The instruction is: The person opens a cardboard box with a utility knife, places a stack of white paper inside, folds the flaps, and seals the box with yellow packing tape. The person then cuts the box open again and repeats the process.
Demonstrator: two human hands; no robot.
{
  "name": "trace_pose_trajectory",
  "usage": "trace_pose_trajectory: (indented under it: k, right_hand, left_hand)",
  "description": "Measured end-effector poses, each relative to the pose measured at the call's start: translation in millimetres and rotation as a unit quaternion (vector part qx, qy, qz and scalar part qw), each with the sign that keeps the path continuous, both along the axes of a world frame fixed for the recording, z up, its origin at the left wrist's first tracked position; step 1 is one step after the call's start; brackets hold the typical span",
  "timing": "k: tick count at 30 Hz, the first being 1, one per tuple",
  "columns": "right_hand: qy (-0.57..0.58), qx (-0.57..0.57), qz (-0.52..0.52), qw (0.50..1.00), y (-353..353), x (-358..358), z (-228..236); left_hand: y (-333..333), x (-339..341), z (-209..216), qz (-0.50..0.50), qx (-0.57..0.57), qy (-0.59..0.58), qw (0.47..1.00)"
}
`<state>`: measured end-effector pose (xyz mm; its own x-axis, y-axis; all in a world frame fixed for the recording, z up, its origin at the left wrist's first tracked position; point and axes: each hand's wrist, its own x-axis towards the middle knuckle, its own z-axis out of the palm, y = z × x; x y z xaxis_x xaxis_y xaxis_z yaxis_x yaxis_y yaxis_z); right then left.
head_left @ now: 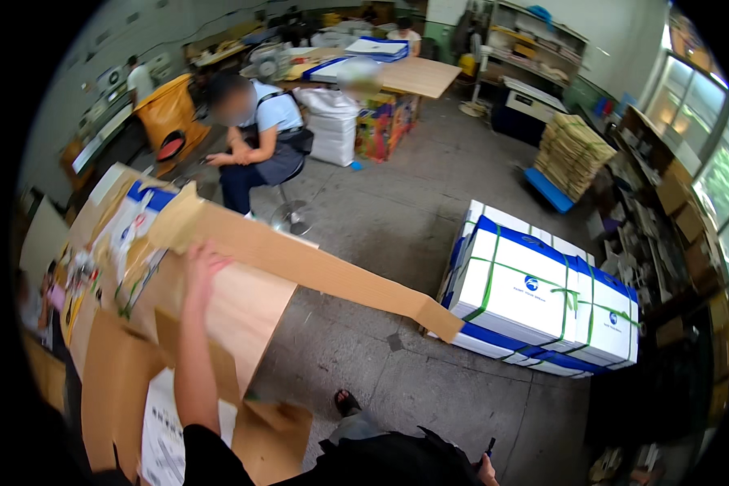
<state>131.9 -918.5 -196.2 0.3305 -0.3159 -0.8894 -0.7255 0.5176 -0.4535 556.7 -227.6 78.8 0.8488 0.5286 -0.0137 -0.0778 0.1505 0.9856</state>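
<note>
We find the left hand (206,261) at the long cardboard strip (324,273) overhanging the desk (255,298), its grip unclear to us; the right hand (488,471) holds a slim dark tool (491,446). We judge positioning underway; the next move calls for steadying the strip.

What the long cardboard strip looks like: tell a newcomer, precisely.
Start at the wooden table on the left. By the person's left hand, a long brown cardboard strip stretches rightward past the table's edge towards the strapped white-and-blue boxes. Unlike the open cardboard box nearby, it is narrow, its far end bent.
</note>
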Motion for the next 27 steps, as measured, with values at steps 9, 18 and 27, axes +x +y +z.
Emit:
trace_pose_trajectory:
  k: [9, 18, 27]
  right_hand:
    - [0.069, -0.057, 0.010, 0.996, 69, 77, 35]
    - [-0.023, -0.080, 0.068, 0.994, 130, 249, 101]
    - [-0.068, -0.032, 0.184, 0.980, 175, 322, 97]
  left_hand:
    - [296, 47, 7, 0.232, 0.113, 0.075, 0.963]
    - [338, 50, -81, 0.307, 0.567, 0.077, 0.760]
    - [-39, -61, -162, -0.255, 0.527, 0.485, 0.650]
